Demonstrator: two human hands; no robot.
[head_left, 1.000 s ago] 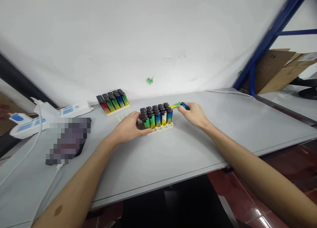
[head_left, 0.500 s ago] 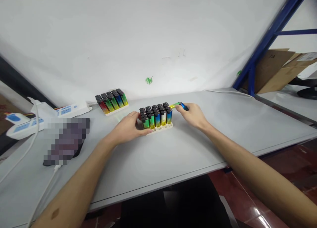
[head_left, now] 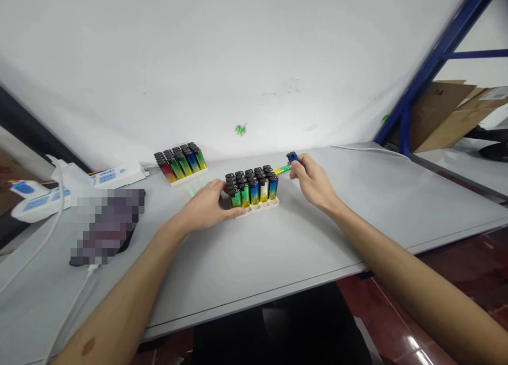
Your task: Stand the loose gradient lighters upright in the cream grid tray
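Observation:
My left hand (head_left: 206, 205) grips the left end of a white tray (head_left: 260, 208), thumb along its front edge. Upright lighters (head_left: 254, 192) with black tops and green, blue, silver and yellow bodies stand in it in rows. To the right of the tray, my right hand (head_left: 315, 179) is closed around a blue lighter (head_left: 293, 157), its top end pointing up and left. A yellow-green strip (head_left: 282, 170), seemingly another lighter lying down, shows between the tray and my right fingers; its far end is hidden.
A second tray of lighters (head_left: 181, 164) stands by the wall at back left. Power strips (head_left: 115, 178), cables and a blurred phone-like device (head_left: 109, 226) occupy the table's left. Cardboard boxes (head_left: 444, 111) sit behind a blue frame (head_left: 405, 127) at right.
My right hand has tilted the blue lighter from lying low to pointing up, moving slightly right and away from the yellow-green piece. The left hand keeps its hold on the tray.

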